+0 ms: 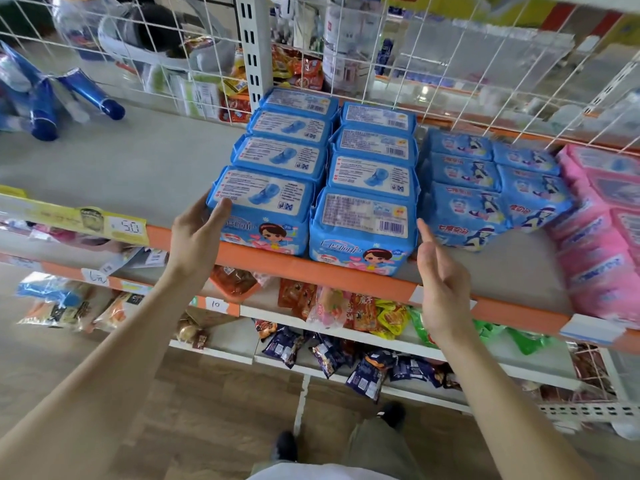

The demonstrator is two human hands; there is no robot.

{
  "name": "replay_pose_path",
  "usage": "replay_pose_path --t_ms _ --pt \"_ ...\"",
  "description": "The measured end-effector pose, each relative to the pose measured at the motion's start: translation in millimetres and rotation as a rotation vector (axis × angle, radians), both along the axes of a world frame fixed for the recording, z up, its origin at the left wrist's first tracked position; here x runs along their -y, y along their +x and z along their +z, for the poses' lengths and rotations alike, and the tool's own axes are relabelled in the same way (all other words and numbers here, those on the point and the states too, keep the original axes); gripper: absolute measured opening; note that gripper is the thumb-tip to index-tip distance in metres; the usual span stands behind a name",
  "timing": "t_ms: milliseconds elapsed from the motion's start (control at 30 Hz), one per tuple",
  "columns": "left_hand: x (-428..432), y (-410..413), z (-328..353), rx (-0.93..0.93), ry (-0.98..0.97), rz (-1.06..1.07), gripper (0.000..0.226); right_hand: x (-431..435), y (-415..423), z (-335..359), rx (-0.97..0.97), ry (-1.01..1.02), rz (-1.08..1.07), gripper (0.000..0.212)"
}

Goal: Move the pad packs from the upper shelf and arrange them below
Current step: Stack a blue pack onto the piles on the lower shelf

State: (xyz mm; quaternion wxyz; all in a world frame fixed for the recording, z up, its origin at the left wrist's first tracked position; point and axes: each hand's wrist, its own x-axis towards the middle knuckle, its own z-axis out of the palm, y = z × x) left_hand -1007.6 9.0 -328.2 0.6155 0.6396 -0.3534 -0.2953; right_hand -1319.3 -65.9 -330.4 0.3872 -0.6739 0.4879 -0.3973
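The shelf [138, 161] has a grey top and an orange front edge [346, 275]. In the middle stand blue pad packs [370, 178] in two rows side by side, four in each row, going from the front to the back. Just to their right lie paler blue packs [485, 188], touching them. Pink packs [599, 237] are piled at the far right. Far to the left lie dark blue tubes [93, 93]. A yellow price tag [79, 220] sticks to the front edge. Below, a white shelf [381, 344] holds snack bags [363, 313].
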Motion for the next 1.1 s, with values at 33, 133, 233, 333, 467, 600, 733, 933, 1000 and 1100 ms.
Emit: replay_pose_path --t_ms 33,133,233,333,467,600,733,933,1000,1100 --pt "0 0 0 -0.001 0.006 -0.007 0.025 1 0 -1 0.029 0.013 0.021 0.076" --pt "0 -1 1 0.0 0.01 -0.035 0.026 -1 2 -2 0.02 -0.013 0.073 0.07" --pt "1 3 2 0.009 0.03 -0.069 0.026 -2 6 -3 -0.012 -0.057 0.037 0.078" --pt "2 5 1 0.01 0.048 -0.1 0.025 -2 9 -2 0.013 0.019 0.01 0.068" --pt "8 12 7 -0.076 0.038 -0.036 0.022 0 8 4 0.076 0.038 -0.115 0.028" --pt "21 23 15 -0.063 0.084 0.017 0.02 7 13 10 0.071 -0.011 -0.166 0.046" --pt "36 24 24 -0.063 0.147 -0.159 0.035 13 22 18 0.046 0.09 -0.014 0.056" --pt "45 23 19 -0.064 0.154 -0.144 0.028 12 36 8 0.084 0.051 -0.042 0.052" --pt "45 23 19 -0.076 0.173 -0.164 0.028 14 39 1 0.103 0.038 -0.043 0.057" --pt "46 30 25 -0.132 0.225 -0.239 0.027 19 38 -4 0.095 0.054 0.004 0.06"
